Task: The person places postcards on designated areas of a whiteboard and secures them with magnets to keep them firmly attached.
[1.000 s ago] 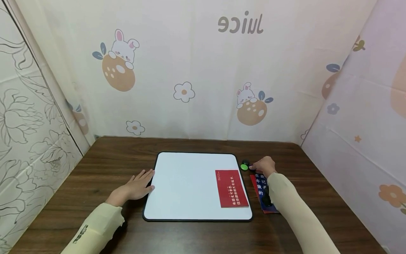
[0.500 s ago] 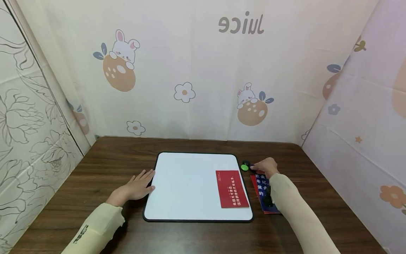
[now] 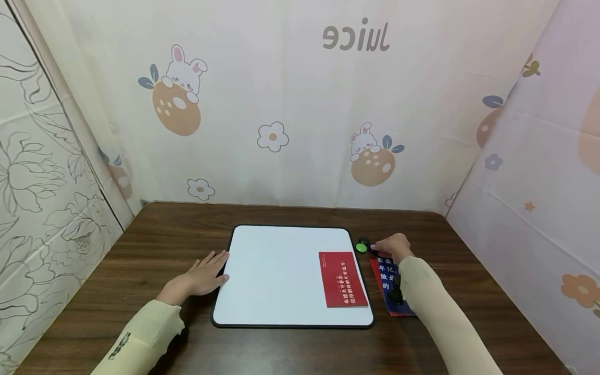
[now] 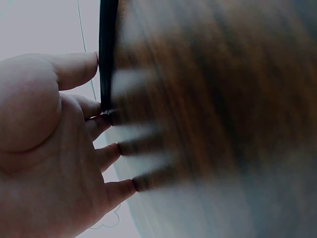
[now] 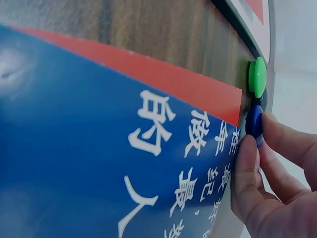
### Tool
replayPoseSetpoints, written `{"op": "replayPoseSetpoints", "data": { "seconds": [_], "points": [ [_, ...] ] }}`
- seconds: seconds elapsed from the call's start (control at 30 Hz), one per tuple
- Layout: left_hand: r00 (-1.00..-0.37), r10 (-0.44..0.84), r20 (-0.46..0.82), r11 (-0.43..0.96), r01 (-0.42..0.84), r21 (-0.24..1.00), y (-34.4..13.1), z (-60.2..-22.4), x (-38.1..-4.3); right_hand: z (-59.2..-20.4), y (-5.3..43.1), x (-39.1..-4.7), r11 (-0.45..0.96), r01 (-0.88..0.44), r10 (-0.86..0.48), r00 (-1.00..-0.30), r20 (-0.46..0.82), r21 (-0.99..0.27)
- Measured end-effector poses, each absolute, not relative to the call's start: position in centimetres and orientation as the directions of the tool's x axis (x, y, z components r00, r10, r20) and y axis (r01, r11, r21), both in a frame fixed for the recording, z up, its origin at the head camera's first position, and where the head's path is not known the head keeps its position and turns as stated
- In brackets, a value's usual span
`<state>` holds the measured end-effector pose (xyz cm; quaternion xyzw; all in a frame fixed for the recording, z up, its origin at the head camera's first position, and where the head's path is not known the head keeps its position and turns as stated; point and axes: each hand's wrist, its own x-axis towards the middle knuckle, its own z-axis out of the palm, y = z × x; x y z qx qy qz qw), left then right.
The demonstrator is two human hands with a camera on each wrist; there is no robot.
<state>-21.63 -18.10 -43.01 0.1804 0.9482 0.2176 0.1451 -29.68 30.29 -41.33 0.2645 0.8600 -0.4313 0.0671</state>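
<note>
A small whiteboard (image 3: 276,276) with a black frame lies flat on the table. My left hand (image 3: 200,276) rests at its left edge, fingers extended; in the left wrist view the thumb and fingertips touch the black frame. Over on the right side, my right hand (image 3: 392,246) pinches a round blue magnet (image 5: 255,120) between thumb and fingers, low by the table. Beside it sit a green magnet (image 3: 361,248) and a black magnet (image 3: 364,240). A red card (image 3: 342,281) with white writing lies on the board's right part.
Right of the board, a blue card (image 3: 386,276) with white characters overlaps a red card (image 5: 148,74), partly under my right forearm. The brown wooden table (image 3: 281,351) ends at a patterned curtain (image 3: 300,104), with more printed cloth on both sides.
My right hand has shifted very slightly to the right, still at the blue magnet. The left hand, board and cards look unmoved.
</note>
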Motion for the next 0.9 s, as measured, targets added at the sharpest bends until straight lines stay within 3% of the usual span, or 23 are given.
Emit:
{"op": "replayPoseSetpoints", "data": {
  "seconds": [0.67, 0.9],
  "points": [
    [-0.893, 0.406, -0.195, 0.836, 0.276, 0.474, -17.9, -42.8, -21.3, -39.9, 29.8, -29.5, 0.239, 0.487, 0.280, -0.863, -0.421, -0.840],
    [-0.891, 0.409, -0.196, 0.832, 0.276, 0.481, -18.0, -43.0, -21.3, -40.0, 29.3, -29.5, 0.232, 0.462, 0.217, -0.882, -0.417, -0.856]
  ]
}}
